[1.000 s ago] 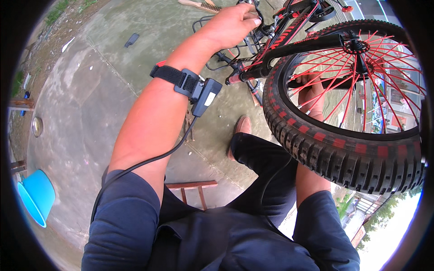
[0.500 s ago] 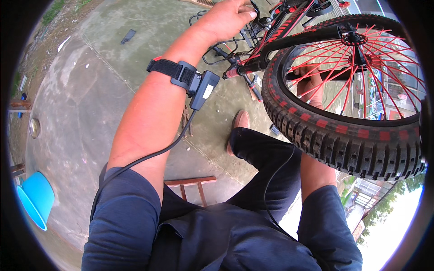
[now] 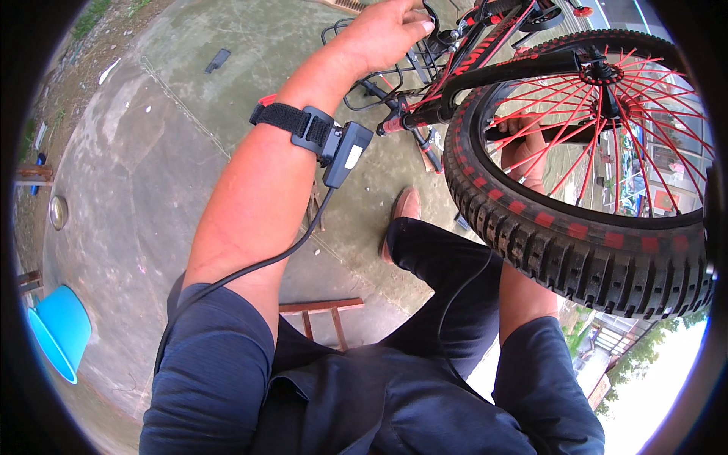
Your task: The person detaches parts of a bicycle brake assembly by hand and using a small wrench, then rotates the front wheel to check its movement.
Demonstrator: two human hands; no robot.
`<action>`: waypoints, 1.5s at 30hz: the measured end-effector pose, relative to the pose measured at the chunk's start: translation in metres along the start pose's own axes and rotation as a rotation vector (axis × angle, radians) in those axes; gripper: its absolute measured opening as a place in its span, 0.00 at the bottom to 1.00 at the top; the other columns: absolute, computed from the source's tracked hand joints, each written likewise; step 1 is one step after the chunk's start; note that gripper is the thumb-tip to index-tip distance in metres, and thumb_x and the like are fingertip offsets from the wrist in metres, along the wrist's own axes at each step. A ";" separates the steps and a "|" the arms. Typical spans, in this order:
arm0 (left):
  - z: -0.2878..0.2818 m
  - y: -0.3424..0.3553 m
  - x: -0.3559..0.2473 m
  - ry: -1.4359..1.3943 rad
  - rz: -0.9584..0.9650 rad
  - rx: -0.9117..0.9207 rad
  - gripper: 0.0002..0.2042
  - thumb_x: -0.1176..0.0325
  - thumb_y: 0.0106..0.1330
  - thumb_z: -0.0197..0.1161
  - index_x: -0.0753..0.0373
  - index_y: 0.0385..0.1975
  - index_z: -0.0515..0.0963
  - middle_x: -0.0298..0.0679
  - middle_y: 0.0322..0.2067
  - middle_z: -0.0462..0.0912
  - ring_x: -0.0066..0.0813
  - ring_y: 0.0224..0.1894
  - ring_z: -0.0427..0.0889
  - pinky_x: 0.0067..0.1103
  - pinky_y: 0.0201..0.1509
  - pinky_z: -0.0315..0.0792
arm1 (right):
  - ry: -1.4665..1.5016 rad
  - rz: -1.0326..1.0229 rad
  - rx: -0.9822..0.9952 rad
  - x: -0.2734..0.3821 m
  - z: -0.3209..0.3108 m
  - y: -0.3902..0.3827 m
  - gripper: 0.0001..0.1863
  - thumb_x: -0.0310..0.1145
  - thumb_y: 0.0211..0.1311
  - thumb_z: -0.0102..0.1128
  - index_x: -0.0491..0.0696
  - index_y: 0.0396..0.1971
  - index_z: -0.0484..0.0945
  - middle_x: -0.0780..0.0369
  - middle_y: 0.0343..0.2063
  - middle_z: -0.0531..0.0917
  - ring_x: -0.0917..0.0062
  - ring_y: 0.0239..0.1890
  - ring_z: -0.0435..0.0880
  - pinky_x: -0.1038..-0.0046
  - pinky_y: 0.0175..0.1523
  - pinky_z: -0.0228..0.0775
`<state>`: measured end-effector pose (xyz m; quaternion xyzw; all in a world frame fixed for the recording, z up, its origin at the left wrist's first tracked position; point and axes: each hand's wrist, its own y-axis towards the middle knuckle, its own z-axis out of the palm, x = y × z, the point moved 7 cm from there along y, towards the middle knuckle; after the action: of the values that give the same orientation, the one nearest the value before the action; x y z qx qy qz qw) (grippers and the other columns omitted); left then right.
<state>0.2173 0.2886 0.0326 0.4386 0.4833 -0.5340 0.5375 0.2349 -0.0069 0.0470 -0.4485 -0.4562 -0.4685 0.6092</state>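
Note:
A black bicycle (image 3: 485, 61) with red lettering lies tilted at the upper right. Its front wheel (image 3: 561, 220), with red spokes and a knobbly black tyre marked with red blocks, is nearest me. My right hand (image 3: 525, 155) shows through the spokes, its fingers closed around the black fork leg (image 3: 561, 130) on the wheel's near side. My left hand (image 3: 390, 34) reaches far forward beside the black wire basket (image 3: 417, 64); its fingers curl round a dark part of the bicycle that is mostly hidden. A strapped black device (image 3: 345, 154) with a cable sits on my left forearm.
A blue basin (image 3: 61, 334) stands at the left edge, with a round metal lid-like thing (image 3: 58, 212) farther up. A dark flat object (image 3: 218, 61) lies on the concrete. A reddish wooden frame (image 3: 322, 305) is near my legs. My shoe (image 3: 407, 203) is beneath the bicycle.
The wheel and fork have shifted slightly right and down in the picture. Both hands keep almost the same place and hold.

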 end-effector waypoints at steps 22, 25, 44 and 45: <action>-0.015 0.009 0.038 -0.236 -0.032 -0.241 0.17 0.68 0.70 0.55 0.69 0.55 0.70 0.43 0.48 0.80 0.30 0.50 0.77 0.25 0.56 0.69 | 0.024 0.007 -0.002 -0.008 -0.005 0.002 0.15 0.33 0.61 0.60 0.51 0.19 0.64 0.66 0.18 0.64 0.75 0.25 0.66 0.65 0.46 0.68; -0.009 -0.001 0.030 -0.298 -0.117 -0.244 0.16 0.68 0.70 0.54 0.68 0.55 0.70 0.41 0.49 0.80 0.29 0.50 0.77 0.26 0.56 0.68 | 0.020 -0.001 -0.002 -0.001 -0.002 -0.008 0.15 0.34 0.60 0.60 0.51 0.20 0.64 0.66 0.17 0.64 0.75 0.24 0.66 0.63 0.45 0.68; -0.015 -0.039 0.020 -0.178 -0.240 -0.402 0.35 0.69 0.64 0.61 0.75 0.67 0.52 0.56 0.59 0.71 0.40 0.62 0.72 0.29 0.64 0.66 | 0.037 -0.013 -0.004 0.014 0.007 -0.032 0.14 0.41 0.67 0.52 0.47 0.42 0.68 0.59 0.37 0.72 0.69 0.41 0.71 0.61 0.55 0.64; -0.013 -0.042 0.014 -0.147 -0.219 -0.398 0.35 0.69 0.64 0.62 0.74 0.67 0.53 0.56 0.60 0.71 0.40 0.62 0.72 0.29 0.64 0.66 | 0.043 -0.019 -0.002 0.016 0.010 -0.032 0.15 0.42 0.67 0.51 0.46 0.44 0.67 0.59 0.39 0.72 0.68 0.42 0.70 0.61 0.56 0.63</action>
<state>0.1742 0.2974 0.0190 0.2291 0.5833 -0.5139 0.5858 0.2047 -0.0044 0.0687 -0.4345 -0.4469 -0.4842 0.6140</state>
